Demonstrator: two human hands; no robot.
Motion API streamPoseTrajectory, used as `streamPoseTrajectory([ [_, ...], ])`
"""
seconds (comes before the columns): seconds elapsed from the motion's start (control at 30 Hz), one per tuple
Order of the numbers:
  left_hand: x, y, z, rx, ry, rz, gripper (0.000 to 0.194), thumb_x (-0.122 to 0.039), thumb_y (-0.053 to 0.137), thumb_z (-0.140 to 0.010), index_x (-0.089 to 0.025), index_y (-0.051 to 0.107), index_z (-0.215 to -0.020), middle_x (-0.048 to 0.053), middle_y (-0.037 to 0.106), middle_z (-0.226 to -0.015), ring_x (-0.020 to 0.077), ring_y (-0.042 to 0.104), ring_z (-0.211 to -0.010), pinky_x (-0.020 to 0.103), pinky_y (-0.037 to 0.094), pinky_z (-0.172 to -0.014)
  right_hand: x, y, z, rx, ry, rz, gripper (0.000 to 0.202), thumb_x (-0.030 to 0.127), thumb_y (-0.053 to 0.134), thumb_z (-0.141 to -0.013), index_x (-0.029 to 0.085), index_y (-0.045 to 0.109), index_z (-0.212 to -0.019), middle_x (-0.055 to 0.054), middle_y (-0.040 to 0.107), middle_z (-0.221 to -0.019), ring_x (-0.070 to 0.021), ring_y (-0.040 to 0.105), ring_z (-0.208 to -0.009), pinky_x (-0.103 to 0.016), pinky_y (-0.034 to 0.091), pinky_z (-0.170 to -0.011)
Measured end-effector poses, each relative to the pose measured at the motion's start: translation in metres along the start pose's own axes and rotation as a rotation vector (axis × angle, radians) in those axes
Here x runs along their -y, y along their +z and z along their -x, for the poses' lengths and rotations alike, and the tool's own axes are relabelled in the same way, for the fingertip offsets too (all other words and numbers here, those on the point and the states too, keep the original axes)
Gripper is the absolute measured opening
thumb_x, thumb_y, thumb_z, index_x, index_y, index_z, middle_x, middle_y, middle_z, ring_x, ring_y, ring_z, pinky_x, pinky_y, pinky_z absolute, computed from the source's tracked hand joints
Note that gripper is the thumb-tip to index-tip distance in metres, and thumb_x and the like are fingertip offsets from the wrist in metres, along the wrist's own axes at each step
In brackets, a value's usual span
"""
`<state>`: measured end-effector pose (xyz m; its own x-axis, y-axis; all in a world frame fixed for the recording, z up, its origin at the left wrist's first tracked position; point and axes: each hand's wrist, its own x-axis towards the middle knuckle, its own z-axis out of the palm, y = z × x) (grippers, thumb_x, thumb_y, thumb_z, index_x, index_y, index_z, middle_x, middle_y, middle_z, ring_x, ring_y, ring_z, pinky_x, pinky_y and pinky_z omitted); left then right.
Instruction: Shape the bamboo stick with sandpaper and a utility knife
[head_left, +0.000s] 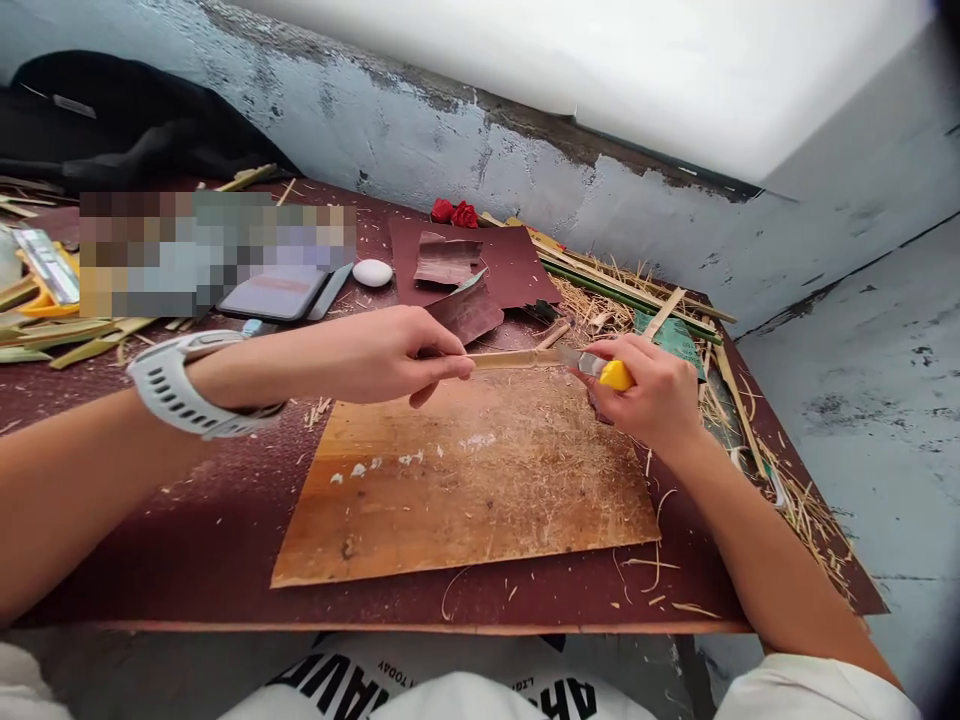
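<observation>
My left hand (420,355), with a white watch on the wrist, pinches one end of a thin bamboo strip (516,359). The strip runs level to the right, above the far part of a worn wooden board (450,500). In my right hand (649,385) is a yellow utility knife (616,375), gripped with its blade pointing left. The blade meets the right end of the strip; my right fingers hide whether they also touch the strip.
Wood shavings (600,305) and long bamboo strips (622,280) lie along the right and back. Sandpaper pieces (450,260), red roses (454,212), a white oval object (373,272) and a phone (274,285) sit behind my hands. A blue wall (420,140) bounds the table.
</observation>
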<state>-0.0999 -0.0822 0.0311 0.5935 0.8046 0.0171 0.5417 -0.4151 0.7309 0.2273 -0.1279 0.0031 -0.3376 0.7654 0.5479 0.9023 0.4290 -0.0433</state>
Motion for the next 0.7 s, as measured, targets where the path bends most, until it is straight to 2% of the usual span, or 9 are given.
streamPoseTrajectory([
  [0.07, 0.002, -0.007, -0.001, 0.146, -0.024, -0.033, 0.048, -0.052, 0.07, -0.09, -0.021, 0.067, -0.055, 0.001, 0.045, -0.045, 0.0117, 0.032, -0.04, 0.03, 0.023, -0.044, 0.001, 0.005, 0.0, 0.025, 0.029, -0.014, 0.031, 0.048, 0.068, -0.094, 0.024, 0.078, -0.112, -0.005, 0.073, -0.094, -0.02, 0.066, -0.077, -0.032, 0.039, -0.061],
  [0.1, 0.002, -0.011, -0.001, 0.172, -0.037, -0.046, 0.049, -0.053, 0.069, -0.091, -0.021, 0.067, -0.055, 0.0, 0.044, -0.045, 0.0116, 0.031, -0.041, 0.03, 0.022, -0.044, -0.001, 0.006, -0.002, 0.032, 0.043, -0.022, 0.032, 0.049, 0.068, -0.094, 0.023, 0.078, -0.111, -0.005, 0.072, -0.093, -0.0198, 0.064, -0.076, -0.032, 0.039, -0.061],
  [0.23, -0.001, -0.029, 0.001, 0.097, -0.078, -0.083, 0.034, -0.049, 0.076, -0.088, -0.021, 0.077, -0.07, 0.0, 0.053, -0.049, 0.0115, 0.039, -0.044, 0.029, 0.026, -0.045, -0.01, 0.006, -0.008, 0.12, 0.089, -0.192, 0.044, 0.06, 0.066, -0.095, 0.019, 0.07, -0.08, -0.005, 0.063, -0.083, -0.0169, 0.055, -0.069, -0.032, 0.039, -0.061],
  [0.27, -0.002, -0.032, 0.002, 0.016, -0.068, -0.089, 0.029, -0.048, 0.077, -0.088, -0.021, 0.079, -0.076, 0.0, 0.058, -0.052, 0.012, 0.044, -0.047, 0.028, 0.03, -0.047, -0.009, 0.006, -0.009, 0.164, 0.12, -0.288, 0.048, 0.063, 0.066, -0.094, 0.019, 0.066, -0.075, -0.003, 0.059, -0.077, -0.0155, 0.052, -0.066, -0.031, 0.038, -0.06],
  [0.33, -0.006, -0.035, 0.002, -0.257, -0.007, -0.007, 0.026, -0.051, 0.078, -0.088, -0.025, 0.08, -0.092, 0.0, 0.068, -0.066, 0.015, 0.055, -0.061, 0.029, 0.042, -0.055, -0.003, 0.006, -0.008, 0.24, 0.232, -0.517, 0.051, 0.067, 0.068, -0.091, 0.02, 0.063, -0.073, 0.002, 0.051, -0.064, -0.0123, 0.045, -0.056, -0.029, 0.035, -0.053],
  [0.43, -0.011, -0.027, -0.002, -0.689, 0.122, 0.39, 0.041, -0.062, 0.08, -0.084, -0.029, 0.073, -0.107, 0.001, 0.072, -0.091, 0.0217, 0.064, -0.091, 0.039, 0.056, -0.077, 0.006, 0.011, -0.003, 0.202, 0.459, -0.806, 0.049, 0.068, 0.075, -0.085, 0.02, 0.065, -0.08, 0.007, 0.041, -0.052, -0.0091, 0.035, -0.044, -0.026, 0.026, -0.042],
  [0.53, -0.012, -0.012, -0.004, -0.831, 0.144, 0.692, 0.05, -0.064, 0.084, -0.079, -0.027, 0.068, -0.108, 0.004, 0.069, -0.112, 0.0266, 0.064, -0.111, 0.046, 0.057, -0.092, 0.011, 0.018, 0.002, 0.006, 0.592, -0.911, 0.046, 0.064, 0.08, -0.082, 0.021, 0.065, -0.082, 0.008, 0.039, -0.051, -0.0081, 0.031, -0.041, -0.025, 0.021, -0.039],
  [0.67, -0.011, -0.004, 0.0, -0.969, 0.208, 0.66, 0.051, -0.059, 0.078, -0.088, -0.034, 0.058, -0.128, -0.001, 0.061, -0.136, 0.0276, 0.057, -0.127, 0.046, 0.056, -0.096, 0.015, 0.023, 0.001, -0.195, 0.608, -0.943, 0.042, 0.06, 0.083, -0.081, 0.022, 0.065, -0.082, 0.008, 0.041, -0.054, -0.008, 0.031, -0.043, -0.026, 0.023, -0.039],
  [0.7, -0.01, -0.003, 0.0, -0.967, 0.217, 0.666, 0.052, -0.059, 0.076, -0.09, -0.035, 0.056, -0.132, 0.0, 0.059, -0.139, 0.0277, 0.055, -0.13, 0.045, 0.055, -0.096, 0.019, 0.023, 0.001, -0.232, 0.625, -0.972, 0.042, 0.059, 0.083, -0.082, 0.023, 0.062, -0.081, 0.009, 0.039, -0.053, -0.008, 0.029, -0.042, -0.026, 0.024, -0.038],
])
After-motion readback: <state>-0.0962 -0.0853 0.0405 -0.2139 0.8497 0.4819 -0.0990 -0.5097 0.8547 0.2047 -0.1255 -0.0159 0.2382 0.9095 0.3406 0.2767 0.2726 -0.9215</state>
